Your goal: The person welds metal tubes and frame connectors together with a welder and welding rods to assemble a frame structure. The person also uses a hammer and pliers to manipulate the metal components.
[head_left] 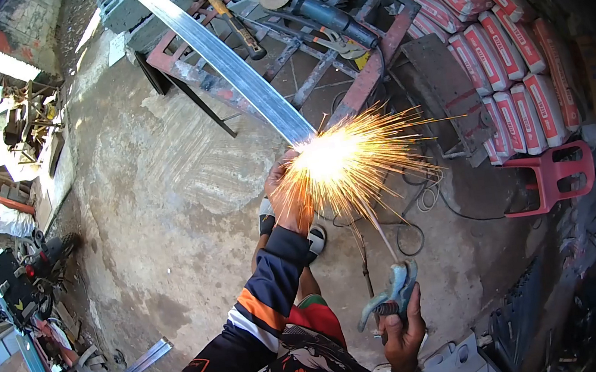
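Bright welding sparks (pixel 377 157) burst from the near end of a long silvery metal tube (pixel 222 64). Beside that end, my left hand (pixel 285 193) is closed at the tube's edge, its fingers partly lost in the glare. My right hand (pixel 404 337), lower down, is wrapped around a welding electrode holder (pixel 400 287). From the holder's jaws a thin welding rod (pixel 380 234) runs up into the sparks. White glare hides the rod's tip and the exact spot where it meets the tube.
The tube lies across a rusty metal frame table (pixel 354 99), which also bears an angle grinder (pixel 324 13), a hammer (pixel 235 25) and a pair of locking pliers (pixel 341 45). Stacked cement bags (pixel 509 45) and a pink plastic chair (pixel 549 179) stand right. Cables (pixel 420 200) lie on the floor.
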The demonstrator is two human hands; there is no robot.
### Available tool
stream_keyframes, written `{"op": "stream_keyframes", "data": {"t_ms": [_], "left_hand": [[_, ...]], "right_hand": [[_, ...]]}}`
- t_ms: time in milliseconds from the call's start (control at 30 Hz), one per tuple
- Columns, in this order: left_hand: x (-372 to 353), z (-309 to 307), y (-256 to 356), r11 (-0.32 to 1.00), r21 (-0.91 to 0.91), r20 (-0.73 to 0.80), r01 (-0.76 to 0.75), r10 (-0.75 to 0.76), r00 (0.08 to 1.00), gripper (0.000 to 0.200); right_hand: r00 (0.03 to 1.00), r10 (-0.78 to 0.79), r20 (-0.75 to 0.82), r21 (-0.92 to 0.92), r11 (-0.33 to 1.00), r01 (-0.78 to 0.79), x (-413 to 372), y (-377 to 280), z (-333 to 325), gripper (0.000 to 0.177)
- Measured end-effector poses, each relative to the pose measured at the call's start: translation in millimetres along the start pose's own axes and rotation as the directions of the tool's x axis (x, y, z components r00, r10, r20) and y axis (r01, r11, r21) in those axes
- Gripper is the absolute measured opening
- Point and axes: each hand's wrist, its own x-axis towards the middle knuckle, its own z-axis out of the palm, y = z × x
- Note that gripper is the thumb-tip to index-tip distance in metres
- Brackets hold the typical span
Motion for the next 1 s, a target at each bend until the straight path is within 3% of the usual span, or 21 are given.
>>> {"op": "stream_keyframes", "data": {"t_ms": [33,67,100,167,200,233,300,367,433,467,500,567,633,700,767,800,833,867,1000], "left_hand": [[0,1,0,1.0,0.008,0.003,-0.003,0.003,1.0,0.023],[0,1,0,1.0,0.015,0.006,-0.005,0.005,1.0,0.023],[-1,1,0,1.0,0.016,0.006,-0.005,0.004,1.0,0.023],[-1,1,-1,1.0,0.0,-0.003,-0.011,0.011,1.0,0.023],[-1,1,-1,1.0,0.0,-0.002,-0.009,0.009,1.0,0.023],[-1,0,-1,1.0,0.0,0.001,-0.007,0.007,1.0,0.023],[-1,1,0,1.0,0.002,0.006,-0.006,0.006,1.0,0.023],[-1,0,-1,1.0,0.001,0.001,-0.003,0.003,1.0,0.022],[-1,-1,-1,1.0,0.001,-0.02,-0.003,0.003,1.0,0.022],[-1,-1,-2,1.0,0.001,-0.042,-0.002,0.002,0.999,0.022],[-1,0,-1,1.0,0.0,-0.041,-0.003,0.003,0.999,0.022],[-1,0,-2,1.0,0.021,0.003,0.004,-0.004,1.0,0.022],[1,1,-3,1.0,-0.002,-0.006,-0.012,0.012,1.0,0.022],[0,1,-5,0.999,-0.026,-0.014,-0.024,0.024,1.0,0.022],[0,0,-4,0.999,-0.034,-0.004,-0.019,0.019,1.0,0.022],[0,0,-4,0.999,-0.033,-0.004,-0.02,0.02,1.0,0.022],[1,0,-4,0.999,-0.036,-0.007,-0.021,0.021,1.0,0.022],[1,-1,-5,0.999,-0.038,-0.009,-0.022,0.021,1.0,0.023],[2,-3,-7,0.999,-0.032,-0.013,-0.024,0.024,1.0,0.023]], "right_hand": [[0.988,0.152,-0.024,0.282,0.949,-0.139,1,-9,3,0.058],[0.953,0.302,-0.005,0.541,0.803,-0.252,4,-18,6,0.058],[0.953,0.303,-0.005,0.541,0.802,-0.252,4,-18,5,0.058],[0.966,0.258,0.013,0.362,0.899,-0.245,1,-15,-3,0.057],[0.999,0.032,-0.035,0.027,0.999,-0.031,2,2,-3,0.054],[0.999,0.031,-0.036,0.027,0.999,-0.03,0,15,-10,0.054],[0.908,-0.399,0.131,-0.269,0.867,0.42,14,12,-13,0.053],[0.917,-0.369,0.152,-0.291,0.87,0.399,13,11,-14,0.052],[0.958,-0.286,0.014,-0.157,0.946,0.285,8,18,-8,0.05],[0.999,0.053,-0.007,0.129,0.99,-0.051,-4,25,-4,0.055],[0.973,0.231,0.007,0.477,0.854,-0.206,3,3,1,0.065],[0.937,0.348,-0.01,0.661,0.706,-0.255,18,-24,0,0.079],[0.938,0.345,-0.029,0.665,0.707,-0.239,18,-20,-5,0.082],[0.972,0.194,-0.131,0.437,0.891,-0.119,7,5,-8,0.081],[0.976,0.188,-0.109,0.35,0.927,-0.139,-1,16,-15,0.073],[0.992,-0.067,-0.106,0.047,0.996,0.072,0,21,-17,0.066],[0.952,-0.305,-0.027,-0.251,0.924,0.289,0,24,-17,0.061],[0.959,-0.282,-0.038,-0.152,0.95,0.273,5,8,-13,0.057],[0.954,-0.299,0.012,-0.112,0.948,0.299,10,2,-8,0.059]]}}
